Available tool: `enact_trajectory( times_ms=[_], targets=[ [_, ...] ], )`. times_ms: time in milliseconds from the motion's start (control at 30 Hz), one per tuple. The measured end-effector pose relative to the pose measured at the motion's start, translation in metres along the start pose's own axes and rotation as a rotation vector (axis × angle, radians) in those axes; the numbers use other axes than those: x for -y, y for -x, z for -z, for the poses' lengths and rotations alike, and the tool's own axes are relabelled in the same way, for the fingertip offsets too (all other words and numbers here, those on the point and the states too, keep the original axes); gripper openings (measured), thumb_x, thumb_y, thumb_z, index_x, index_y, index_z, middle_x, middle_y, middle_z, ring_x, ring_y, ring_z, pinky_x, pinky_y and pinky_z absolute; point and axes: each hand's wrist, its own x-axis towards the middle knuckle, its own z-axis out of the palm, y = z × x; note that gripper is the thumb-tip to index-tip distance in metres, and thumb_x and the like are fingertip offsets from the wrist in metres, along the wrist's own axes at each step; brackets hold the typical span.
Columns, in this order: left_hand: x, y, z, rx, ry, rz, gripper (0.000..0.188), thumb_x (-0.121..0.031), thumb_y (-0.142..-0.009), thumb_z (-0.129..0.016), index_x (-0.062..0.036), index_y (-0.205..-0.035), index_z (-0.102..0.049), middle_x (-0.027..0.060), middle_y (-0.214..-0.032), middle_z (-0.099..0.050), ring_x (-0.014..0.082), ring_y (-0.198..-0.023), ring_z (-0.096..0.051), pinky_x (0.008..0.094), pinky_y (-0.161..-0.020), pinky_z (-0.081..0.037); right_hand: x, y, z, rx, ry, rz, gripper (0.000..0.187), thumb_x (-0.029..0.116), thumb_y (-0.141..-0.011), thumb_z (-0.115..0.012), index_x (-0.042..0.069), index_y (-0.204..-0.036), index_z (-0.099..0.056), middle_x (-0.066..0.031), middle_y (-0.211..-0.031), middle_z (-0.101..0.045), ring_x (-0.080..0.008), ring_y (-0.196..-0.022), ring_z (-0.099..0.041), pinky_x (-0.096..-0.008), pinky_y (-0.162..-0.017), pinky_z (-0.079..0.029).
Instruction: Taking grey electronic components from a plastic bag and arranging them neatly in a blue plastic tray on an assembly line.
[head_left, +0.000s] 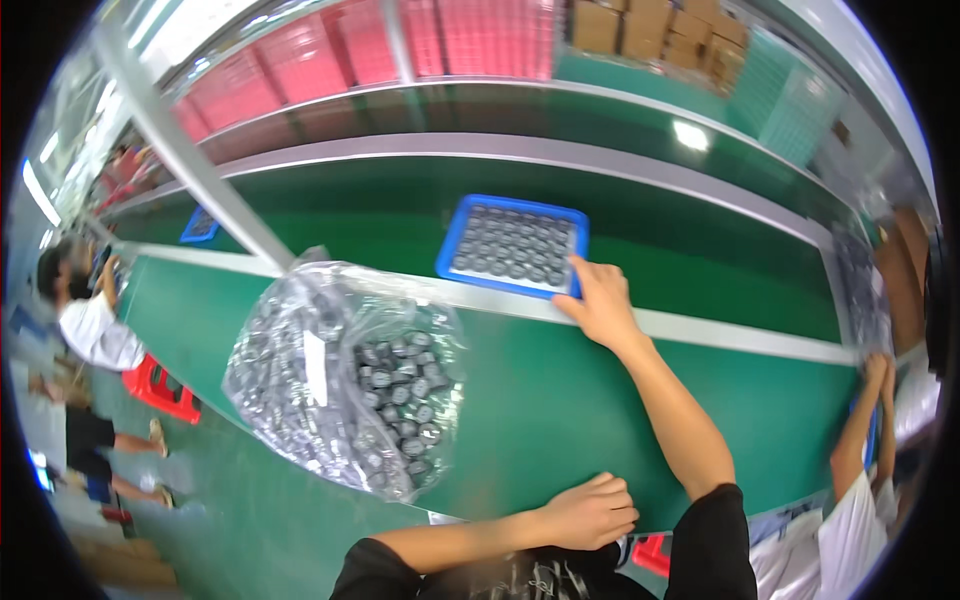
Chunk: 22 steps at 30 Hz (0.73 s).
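My right hand (604,304) reaches forward over the bench edge and grips the near right corner of a blue tray (449,247), thumb at the front, index finger along the side. Rows of small round dark parts (515,244) fill the tray, which lies on the green conveyor belt (690,270). My left hand (592,512) rests by the near edge of the bench, its fingers curled in, with nothing visible in them. Left of both hands sits a large clear plastic bag (290,380), its mouth spread and many loose black round parts (402,395) showing inside.
The green bench (560,400) runs along a metal rail (690,328). A slanted metal post (190,160) stands behind the bag. Another blue tray (200,225) lies farther left on the belt. Co-workers sit at left (95,320) and right (850,490).
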Motion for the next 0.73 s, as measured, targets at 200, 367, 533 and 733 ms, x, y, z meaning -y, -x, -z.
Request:
enact_trajectory(
  times_ms=[200, 367, 533, 733],
  targets=[
    [0.015, 0.016, -0.017, -0.133, 0.130, 0.025, 0.009, -0.013, -0.089, -0.066, -0.0042, -0.091, -0.065, 0.0076, -0.084, -0.054, 0.0271, -0.092, -0.053, 0.0380, -0.087, -0.044, -0.005, -0.020, -0.019, -0.122, -0.070, -0.029, 0.073, 0.030, -0.077, -0.083, 0.001, -0.138, -0.056, -0.0238, -0.117, -0.064, -0.0407, -0.112, -0.056, -0.0493, -0.100, -0.043],
    [0.002, 0.052, 0.013, -0.092, 0.383, 0.002, 0.010, -0.013, -0.092, -0.070, -0.0052, -0.097, -0.074, 0.0132, -0.093, -0.068, 0.0327, -0.086, -0.063, 0.0430, -0.077, -0.050, 0.023, -0.031, -0.060, -0.026, -0.162, -0.093, 0.071, 0.024, -0.084, -0.077, 0.002, -0.146, -0.051, -0.0237, -0.130, -0.058, -0.0379, -0.120, -0.055, -0.0439, -0.104, -0.044],
    [-0.040, 0.148, 0.076, -0.006, 0.693, 0.277, 0.019, -0.016, -0.099, -0.063, -0.0017, -0.107, -0.074, 0.0143, -0.106, -0.073, 0.0316, -0.097, -0.069, 0.0389, -0.086, -0.054, 0.039, 0.045, -0.034, -0.059, -0.355, -0.150, 0.055, 0.019, -0.093, -0.068, 0.003, -0.144, -0.052, -0.0183, -0.135, -0.059, -0.0276, -0.117, -0.061, -0.0389, -0.100, -0.049],
    [-0.001, 0.350, 0.063, 0.354, 0.161, 1.280, 0.032, -0.032, -0.096, -0.068, -0.0126, -0.121, -0.070, 0.0155, -0.123, -0.067, 0.0282, -0.125, -0.057, 0.0382, -0.108, -0.042, 0.103, 0.210, 0.077, 0.477, -0.841, -0.397, 0.030, 0.015, -0.090, -0.076, 0.001, -0.116, -0.071, -0.0137, -0.102, -0.076, -0.0210, -0.095, -0.072, -0.0359, -0.084, -0.059]
  ],
)
